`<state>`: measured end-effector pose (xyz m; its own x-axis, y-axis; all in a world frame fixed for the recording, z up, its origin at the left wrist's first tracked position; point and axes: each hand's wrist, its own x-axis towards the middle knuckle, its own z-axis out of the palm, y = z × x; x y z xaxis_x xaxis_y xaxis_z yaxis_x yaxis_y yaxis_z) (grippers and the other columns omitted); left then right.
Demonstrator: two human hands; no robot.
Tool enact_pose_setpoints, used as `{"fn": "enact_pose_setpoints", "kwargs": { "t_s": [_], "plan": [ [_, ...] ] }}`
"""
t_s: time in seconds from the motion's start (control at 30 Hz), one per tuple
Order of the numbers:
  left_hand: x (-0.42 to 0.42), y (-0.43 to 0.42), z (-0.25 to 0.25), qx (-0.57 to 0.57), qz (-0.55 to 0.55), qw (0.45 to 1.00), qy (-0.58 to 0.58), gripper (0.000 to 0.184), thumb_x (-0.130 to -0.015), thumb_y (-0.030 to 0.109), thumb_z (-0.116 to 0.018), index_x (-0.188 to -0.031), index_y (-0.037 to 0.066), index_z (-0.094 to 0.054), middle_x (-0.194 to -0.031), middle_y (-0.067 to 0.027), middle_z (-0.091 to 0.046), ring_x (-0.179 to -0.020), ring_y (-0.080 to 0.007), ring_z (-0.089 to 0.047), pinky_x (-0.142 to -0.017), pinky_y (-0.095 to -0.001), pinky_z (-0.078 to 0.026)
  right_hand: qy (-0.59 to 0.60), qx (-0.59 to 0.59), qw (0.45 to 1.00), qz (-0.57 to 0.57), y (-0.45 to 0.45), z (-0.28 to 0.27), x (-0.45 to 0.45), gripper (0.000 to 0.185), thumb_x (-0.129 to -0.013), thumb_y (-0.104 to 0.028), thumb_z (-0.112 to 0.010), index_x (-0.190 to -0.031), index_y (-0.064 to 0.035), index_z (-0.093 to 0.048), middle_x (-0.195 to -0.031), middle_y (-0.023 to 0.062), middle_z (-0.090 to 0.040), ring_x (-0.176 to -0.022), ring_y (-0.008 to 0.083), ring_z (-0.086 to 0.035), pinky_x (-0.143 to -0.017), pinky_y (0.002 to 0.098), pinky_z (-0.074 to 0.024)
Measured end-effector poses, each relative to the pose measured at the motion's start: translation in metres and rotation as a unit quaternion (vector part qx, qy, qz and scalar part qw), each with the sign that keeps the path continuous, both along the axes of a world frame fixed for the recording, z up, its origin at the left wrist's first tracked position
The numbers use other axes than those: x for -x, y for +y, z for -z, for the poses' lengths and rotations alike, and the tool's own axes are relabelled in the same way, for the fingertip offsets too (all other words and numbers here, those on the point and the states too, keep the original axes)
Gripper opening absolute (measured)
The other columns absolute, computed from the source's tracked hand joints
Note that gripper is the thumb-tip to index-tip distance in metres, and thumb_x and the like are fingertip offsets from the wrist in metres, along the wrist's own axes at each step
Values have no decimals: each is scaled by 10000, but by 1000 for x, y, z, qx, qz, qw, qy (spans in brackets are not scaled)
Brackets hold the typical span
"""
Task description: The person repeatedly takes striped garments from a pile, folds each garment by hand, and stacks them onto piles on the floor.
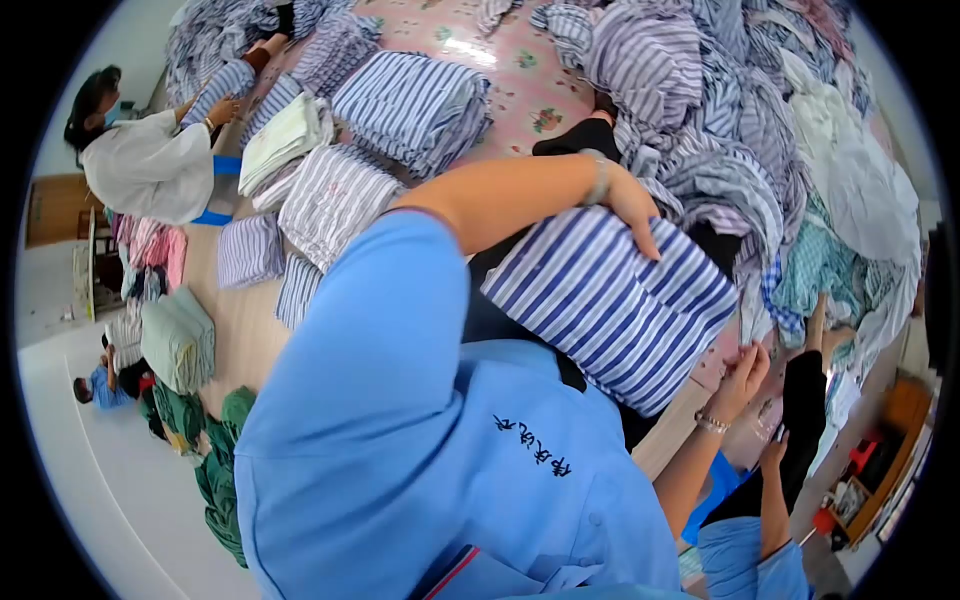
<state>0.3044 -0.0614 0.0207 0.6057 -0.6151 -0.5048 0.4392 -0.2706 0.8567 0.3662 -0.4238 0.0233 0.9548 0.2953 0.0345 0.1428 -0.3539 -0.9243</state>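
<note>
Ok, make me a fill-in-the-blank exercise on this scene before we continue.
The left hand lies on a folded cloth patterned with blue and white ____.
The right hand has a beaded ____ at its wrist.
The person at upper left wears a ____ top.
The fabric bundles at lower left are dark ____.

Missing words: stripes; bracelet; white; green

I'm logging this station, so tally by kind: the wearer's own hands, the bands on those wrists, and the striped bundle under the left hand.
Hands: 2 (left hand, right hand)
Wrist bands: 2 (left band, right band)
Striped bundle: 1
Total: 5
</note>
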Motion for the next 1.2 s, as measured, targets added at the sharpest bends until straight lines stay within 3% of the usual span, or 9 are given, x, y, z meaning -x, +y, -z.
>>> {"fn": "enact_pose_setpoints", "kwargs": {
  "t_s": [0.1,0.23,0.37,0.57,0.77,1.0,1.1,1.17,1.2],
  "plan": [
    [96,59,-40,62,-306,948,-68,582,-778,263,-679,-1234,-29,-464,-1192,-114,-542,-1046,-189,-530,-934,-299,-386,89,-109,989,37,-3,9,3,214,-934,-166,-453,-1101,-38,-491,-837,21,-534,-610,52,-467,-559,192,-419],
    [210,136,-44,136,-723,676,41,410,-823,235,-635,-1119,-31,-536,-1032,-141,-616,-900,-200,-621,-816,-317,-508,116,-124,984,51,11,14,-8,214,-931,-144,-454,-1116,-39,-476,-846,41,-546,-577,53,-476,-541,187,-416],
    [235,200,-28,173,-839,496,-140,452,-849,374,-576,-1105,5,-525,-1086,-118,-586,-992,-223,-566,-891,-365,-448,57,-110,992,-9,62,-16,-18,217,-927,-116,-455,-1125,-28,-474,-858,45,-547,-586,58,-478,-555,183,-420],
    [243,288,19,205,-886,369,-193,624,-782,428,-635,-1198,-5,-465,-1217,-144,-517,-1099,-275,-503,-985,-421,-367,-18,-40,995,-90,116,-34,-16,221,-913,-76,-468,-1123,-10,-488,-888,55,-564,-604,54,-484,-574,173,-416],
    [332,296,195,42,-889,416,186,631,-834,304,-609,-1337,72,-308,-1392,-144,-303,-1213,-372,-355,-959,-516,-345,101,74,976,-180,150,5,7,204,-873,-134,-542,-1044,-24,-559,-863,28,-571,-679,92,-520,-617,207,-439],
    [305,187,146,-30,-917,384,98,593,-852,265,-585,-1334,69,-300,-1379,-142,-280,-1212,-333,-350,-938,-510,-332,97,218,914,-328,190,136,-38,396,-801,-279,-632,-1112,-48,-551,-1129,121,-538,-919,225,-555,-805,309,-447],
    [285,137,94,-77,-900,427,36,497,-872,210,-551,-1301,69,-343,-1329,-137,-355,-1142,-267,-434,-914,-435,-367,-79,253,928,-261,211,157,-48,441,-766,-313,-654,-1142,-103,-557,-1268,115,-449,-1128,275,-457,-961,385,-343],
    [261,106,59,-92,-877,471,-11,436,-883,171,-532,-1277,68,-377,-1294,-130,-406,-1088,-227,-487,-898,-379,-392,-155,589,674,-419,219,124,-32,448,-749,-315,-644,-1164,-166,-562,-1331,103,-374,-1243,284,-345,-1028,449,-240],
    [246,93,43,-133,-842,518,-78,366,-884,139,-524,-1230,67,-431,-1240,-113,-458,-1022,-187,-518,-870,-322,-406,-246,573,648,-438,208,160,-38,327,-753,-306,-618,-1052,-174,-615,-1205,109,-505,-1155,265,-449,-979,496,-266]
  ]
}}
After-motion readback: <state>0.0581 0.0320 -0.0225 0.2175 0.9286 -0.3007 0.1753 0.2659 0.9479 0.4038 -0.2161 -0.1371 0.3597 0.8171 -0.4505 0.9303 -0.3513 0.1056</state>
